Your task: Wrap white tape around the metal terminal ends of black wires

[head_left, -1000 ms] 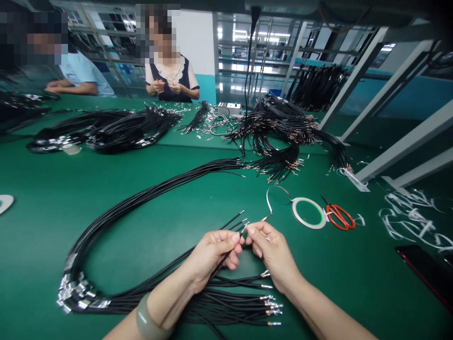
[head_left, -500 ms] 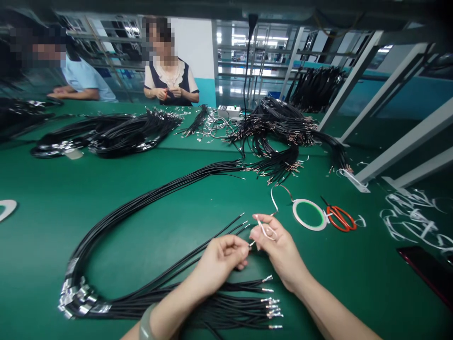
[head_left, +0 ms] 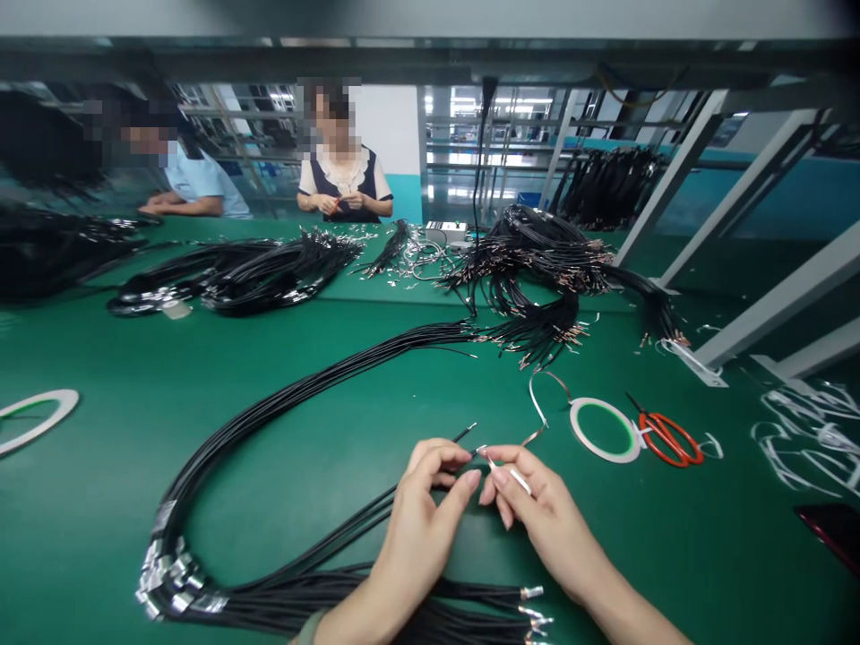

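Observation:
My left hand (head_left: 430,511) curls around a thin black cable (head_left: 478,450), whose bare end pokes out past the index finger; the thumb stands a little apart from that finger. Between the thumb and fingers of my right hand (head_left: 541,515) is a strip of white tape (head_left: 520,482), close to the cable end. The cable belongs to a long black bundle (head_left: 269,376) curving across the table, with silver wraps (head_left: 171,578) at its bend. Other cable ends with metal terminals (head_left: 532,592) lie below my hands, partly covered by my left arm.
A tape roll (head_left: 577,432) and red-handled scissors (head_left: 672,439) lie to the right. White scraps (head_left: 793,421) and a dark phone (head_left: 829,530) are at the far right. Another tape ring (head_left: 64,409) lies left. Cable heaps (head_left: 537,246) line the back, where two people sit.
The view has tilted upward and shifted left. My left thumb and index finger have parted from their pinch. The white strip, looped above my right fingers before, now lies low within them.

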Demonstrator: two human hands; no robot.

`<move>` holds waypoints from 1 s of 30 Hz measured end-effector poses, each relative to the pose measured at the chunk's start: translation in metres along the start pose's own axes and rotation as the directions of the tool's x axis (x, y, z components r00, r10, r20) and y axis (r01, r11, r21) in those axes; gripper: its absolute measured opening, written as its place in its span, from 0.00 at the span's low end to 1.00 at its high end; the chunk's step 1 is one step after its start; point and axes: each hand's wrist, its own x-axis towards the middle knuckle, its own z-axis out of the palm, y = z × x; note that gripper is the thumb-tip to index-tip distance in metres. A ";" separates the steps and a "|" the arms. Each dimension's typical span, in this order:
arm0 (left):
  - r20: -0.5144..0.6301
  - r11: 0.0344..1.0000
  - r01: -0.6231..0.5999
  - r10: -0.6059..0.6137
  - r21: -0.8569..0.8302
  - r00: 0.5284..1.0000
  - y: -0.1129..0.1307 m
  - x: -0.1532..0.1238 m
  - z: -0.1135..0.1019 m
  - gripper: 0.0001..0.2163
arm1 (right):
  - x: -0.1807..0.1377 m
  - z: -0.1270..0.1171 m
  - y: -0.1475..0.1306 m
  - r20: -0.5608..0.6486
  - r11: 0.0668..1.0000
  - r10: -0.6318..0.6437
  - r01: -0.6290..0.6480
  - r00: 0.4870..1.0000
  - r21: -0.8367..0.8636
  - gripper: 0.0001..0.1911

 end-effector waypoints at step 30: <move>0.009 0.945 0.168 -0.172 -0.280 0.985 0.008 0.002 -0.002 0.03 | -0.010 0.016 0.001 -0.060 0.973 0.125 -0.111 0.990 0.203 0.25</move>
